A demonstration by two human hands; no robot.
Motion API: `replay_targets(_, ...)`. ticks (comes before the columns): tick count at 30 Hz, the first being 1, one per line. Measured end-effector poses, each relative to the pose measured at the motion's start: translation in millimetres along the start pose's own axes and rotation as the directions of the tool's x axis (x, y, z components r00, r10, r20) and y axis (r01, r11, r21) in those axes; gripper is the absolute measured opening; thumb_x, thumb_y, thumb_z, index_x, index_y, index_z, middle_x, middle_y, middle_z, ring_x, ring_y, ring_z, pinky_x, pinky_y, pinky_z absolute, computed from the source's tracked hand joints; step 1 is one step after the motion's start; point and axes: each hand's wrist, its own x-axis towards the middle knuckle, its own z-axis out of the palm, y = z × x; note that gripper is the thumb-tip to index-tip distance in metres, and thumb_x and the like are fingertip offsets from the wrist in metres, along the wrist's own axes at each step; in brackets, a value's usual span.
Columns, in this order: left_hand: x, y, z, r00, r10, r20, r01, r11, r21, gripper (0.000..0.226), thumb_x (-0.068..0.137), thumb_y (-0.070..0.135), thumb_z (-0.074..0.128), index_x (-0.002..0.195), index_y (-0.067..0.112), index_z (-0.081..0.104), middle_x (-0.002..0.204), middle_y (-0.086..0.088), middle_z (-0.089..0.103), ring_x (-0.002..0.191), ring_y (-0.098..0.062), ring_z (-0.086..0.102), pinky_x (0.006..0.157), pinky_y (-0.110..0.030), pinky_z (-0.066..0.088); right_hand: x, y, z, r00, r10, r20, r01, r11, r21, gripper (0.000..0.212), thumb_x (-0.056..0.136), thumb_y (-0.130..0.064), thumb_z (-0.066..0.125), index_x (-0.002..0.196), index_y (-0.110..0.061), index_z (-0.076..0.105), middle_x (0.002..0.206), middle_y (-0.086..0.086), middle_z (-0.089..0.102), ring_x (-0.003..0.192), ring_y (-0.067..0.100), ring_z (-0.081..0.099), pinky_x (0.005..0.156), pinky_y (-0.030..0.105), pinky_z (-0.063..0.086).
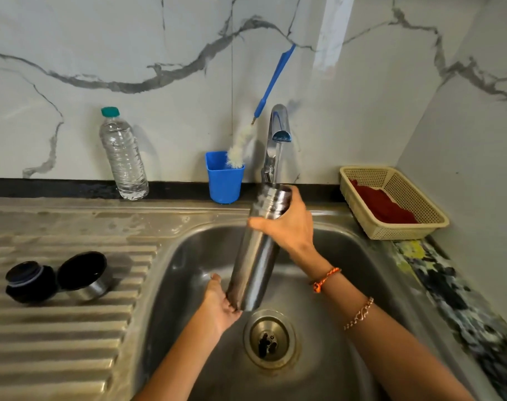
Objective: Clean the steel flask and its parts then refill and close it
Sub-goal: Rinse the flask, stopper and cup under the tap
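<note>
The open steel flask (256, 261) stands nearly upright over the sink basin (347, 285), its mouth under the tap (278, 125). A thin stream of water runs from the spout into it. My right hand (290, 224) grips the flask just below its neck. My left hand (220, 302) cups the flask's bottom from below. On the ribbed drainboard at the left lie the black inner stopper (29, 282) and the steel outer cap (86, 274), side by side.
A blue cup (224, 180) holding a blue-handled bottle brush (258, 125) stands behind the sink. A clear plastic water bottle (123, 157) stands against the marble wall. A beige basket (405, 224) with a red cloth sits at the right. The drain (269, 338) lies below the flask.
</note>
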Motion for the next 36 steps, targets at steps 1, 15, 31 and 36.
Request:
replay_targets(1,-1,1,1,1.0,0.0,0.023,0.0,1.0,0.006,0.066,0.098,0.047,0.029,0.136,-0.007,0.034,0.137,-0.021,0.045,0.129,-0.032,0.04,0.105,-0.036,0.031,1,-1,-1,0.999,0.014,-0.034,-0.014,1.0,0.005,0.078,0.054,-0.03,0.085,0.12,-0.022,0.044,0.092,-0.008,0.059,0.085,0.016,0.062,0.078,0.032,0.052)
replay_targets(15,-10,3,5,0.981,0.094,0.172,-0.092,0.996,-0.015,0.04,0.082,0.043,0.059,0.106,0.011,0.056,0.105,-0.02,0.056,0.094,-0.035,0.056,0.071,-0.047,0.048,-10,16,-27,0.987,0.154,0.045,-0.149,0.774,0.616,0.063,0.067,0.001,0.075,0.118,-0.024,0.046,0.104,-0.004,0.057,0.09,0.014,0.059,0.073,0.027,0.051)
replay_targets(31,-84,11,75,0.267,0.781,0.565,-0.721,-0.227,0.655,0.079,0.06,0.043,0.082,0.126,0.023,0.044,0.119,0.001,0.055,0.106,-0.019,0.051,0.085,-0.029,0.043,-59,52,24,0.481,0.68,0.553,-0.337,-0.439,0.833,0.038,0.081,-0.038,0.061,0.09,-0.002,0.053,0.089,0.02,0.054,0.102,0.034,0.056,0.093,0.044,0.049)
replay_targets(36,-91,6,76,0.365,0.801,0.475,-0.803,0.012,0.596,0.09,0.053,0.035,0.088,0.129,0.022,0.041,0.113,0.005,0.054,0.111,-0.017,0.052,0.096,-0.033,0.044,-70,51,28,0.438,0.654,0.617,-0.366,-0.498,0.786,0.055,0.076,-0.042,0.066,0.116,-0.006,0.057,0.116,0.018,0.057,0.107,0.035,0.058,0.081,0.046,0.054)
